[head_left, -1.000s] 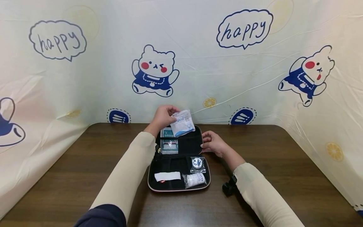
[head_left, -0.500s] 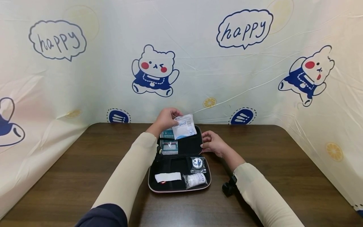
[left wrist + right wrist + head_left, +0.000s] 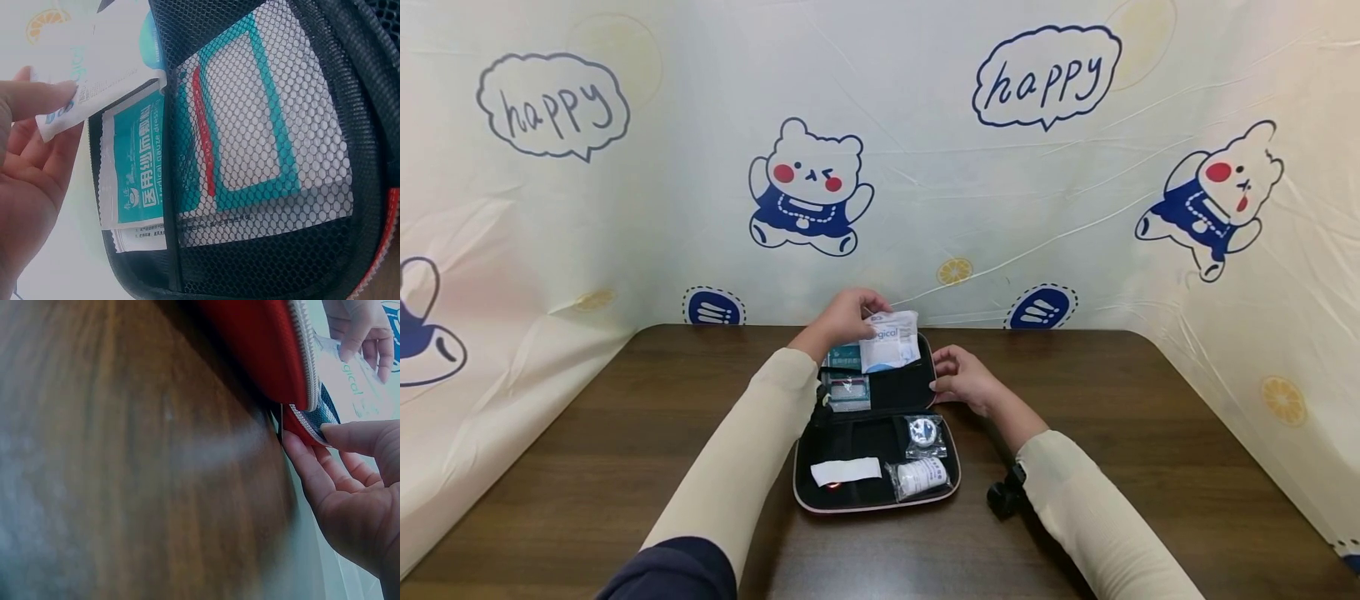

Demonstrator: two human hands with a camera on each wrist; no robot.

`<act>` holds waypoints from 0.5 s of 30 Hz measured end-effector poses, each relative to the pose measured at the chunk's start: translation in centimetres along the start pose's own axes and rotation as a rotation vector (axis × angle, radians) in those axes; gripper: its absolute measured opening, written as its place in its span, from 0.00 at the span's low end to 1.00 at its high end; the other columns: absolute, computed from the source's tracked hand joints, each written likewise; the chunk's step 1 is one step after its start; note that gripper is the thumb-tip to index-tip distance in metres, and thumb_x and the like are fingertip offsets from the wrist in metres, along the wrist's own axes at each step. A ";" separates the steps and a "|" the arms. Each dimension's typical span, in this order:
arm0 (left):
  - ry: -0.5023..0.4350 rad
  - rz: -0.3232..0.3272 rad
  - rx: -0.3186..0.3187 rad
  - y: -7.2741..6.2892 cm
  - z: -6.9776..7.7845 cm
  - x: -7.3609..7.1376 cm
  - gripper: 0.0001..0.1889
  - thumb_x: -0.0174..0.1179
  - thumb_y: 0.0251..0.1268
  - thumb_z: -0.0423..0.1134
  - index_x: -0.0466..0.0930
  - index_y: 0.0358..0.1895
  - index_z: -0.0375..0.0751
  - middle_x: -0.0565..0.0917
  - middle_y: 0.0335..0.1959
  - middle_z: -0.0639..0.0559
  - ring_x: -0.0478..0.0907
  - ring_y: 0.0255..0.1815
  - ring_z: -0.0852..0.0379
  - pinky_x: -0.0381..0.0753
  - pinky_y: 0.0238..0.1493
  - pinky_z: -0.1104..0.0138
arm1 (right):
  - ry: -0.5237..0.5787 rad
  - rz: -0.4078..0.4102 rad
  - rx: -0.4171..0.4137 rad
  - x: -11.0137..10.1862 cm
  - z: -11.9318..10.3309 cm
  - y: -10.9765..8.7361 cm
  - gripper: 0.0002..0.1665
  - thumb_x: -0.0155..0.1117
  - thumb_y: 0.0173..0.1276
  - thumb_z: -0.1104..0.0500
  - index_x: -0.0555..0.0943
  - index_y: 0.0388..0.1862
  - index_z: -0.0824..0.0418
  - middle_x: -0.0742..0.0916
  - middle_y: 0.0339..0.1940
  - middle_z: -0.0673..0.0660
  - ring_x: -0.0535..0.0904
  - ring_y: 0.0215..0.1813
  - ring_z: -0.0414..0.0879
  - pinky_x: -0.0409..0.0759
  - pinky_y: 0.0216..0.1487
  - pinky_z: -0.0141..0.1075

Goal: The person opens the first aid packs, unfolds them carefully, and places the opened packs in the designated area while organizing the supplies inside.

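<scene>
The case [image 3: 868,507] has a matt, cloth-like shell [image 3: 256,350], rough, metallic-looking zip [image 3: 304,350] and fine net [image 3: 262,125], the packet [image 3: 892,346] looks smooth and papery, glossy clear plastic covers the cylinder [image 3: 922,477], the table [image 3: 602,467] is softly shiny wood, and the sleeves [image 3: 1090,508] are matt cloth.

Person in cream long sleeves. Left sleeve [image 3: 737,458]: plain, slightly wrinkled, loose bunched cuff; a navy layer [image 3: 673,571] with a curved edge covers it higher up. Right sleeve [image 3: 1093,504]: same cream, soft creases, gathered cuff. Small, chunky black camera [image 3: 1002,500] on black strap [image 3: 1018,475] at right cuff. Left hand [image 3: 847,319] and right hand [image 3: 964,381] bare.
</scene>
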State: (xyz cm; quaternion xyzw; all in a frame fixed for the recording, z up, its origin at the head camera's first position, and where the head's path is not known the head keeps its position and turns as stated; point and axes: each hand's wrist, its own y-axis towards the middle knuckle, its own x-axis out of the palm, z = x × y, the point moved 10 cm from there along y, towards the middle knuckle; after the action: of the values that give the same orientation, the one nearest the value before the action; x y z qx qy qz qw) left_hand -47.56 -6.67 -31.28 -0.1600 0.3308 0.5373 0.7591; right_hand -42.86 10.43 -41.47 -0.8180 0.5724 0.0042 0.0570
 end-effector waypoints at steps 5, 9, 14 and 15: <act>-0.011 -0.024 -0.005 -0.2 0.0 0.0 0.26 0.64 0.47 0.16 0.82 0.50 0.42 0.80 0.50 0.48 0.73 0.50 0.46 0.82 0.48 0.59 | -0.003 0.002 0.009 0.0 0.1 0.0 0.29 0.58 0.61 0.80 0.64 0.60 0.69 0.80 0.50 0.70 0.82 0.37 0.51 0.85 0.42 0.46; -0.003 -0.002 -0.008 -0.3 -0.1 -0.2 0.28 0.62 0.47 0.15 0.82 0.52 0.44 0.79 0.51 0.49 0.73 0.47 0.47 0.81 0.44 0.62 | -0.002 0.002 0.010 0.0 0.1 -0.1 0.29 0.58 0.61 0.80 0.64 0.60 0.69 0.80 0.51 0.71 0.82 0.37 0.51 0.85 0.43 0.47; 0.013 0.044 -0.002 -0.2 0.0 -0.7 0.27 0.60 0.48 0.15 0.82 0.51 0.46 0.79 0.50 0.50 0.73 0.45 0.48 0.79 0.42 0.63 | 0.011 -0.002 0.002 0.0 0.1 0.0 0.29 0.58 0.61 0.80 0.64 0.60 0.70 0.80 0.51 0.71 0.82 0.37 0.51 0.85 0.42 0.46; 0.015 0.051 0.003 -0.2 0.0 -0.7 0.27 0.59 0.48 0.15 0.82 0.51 0.45 0.80 0.50 0.50 0.74 0.45 0.48 0.79 0.41 0.63 | 0.012 -0.003 0.001 0.0 0.1 0.0 0.29 0.58 0.61 0.80 0.64 0.60 0.70 0.80 0.51 0.71 0.82 0.37 0.51 0.85 0.41 0.46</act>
State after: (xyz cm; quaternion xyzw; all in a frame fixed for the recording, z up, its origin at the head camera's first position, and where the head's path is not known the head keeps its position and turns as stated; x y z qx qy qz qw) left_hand -47.52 -7.27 -30.81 -0.1544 0.3410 0.5550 0.7428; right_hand -42.87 10.45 -41.61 -0.8187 0.5717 -0.0012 0.0538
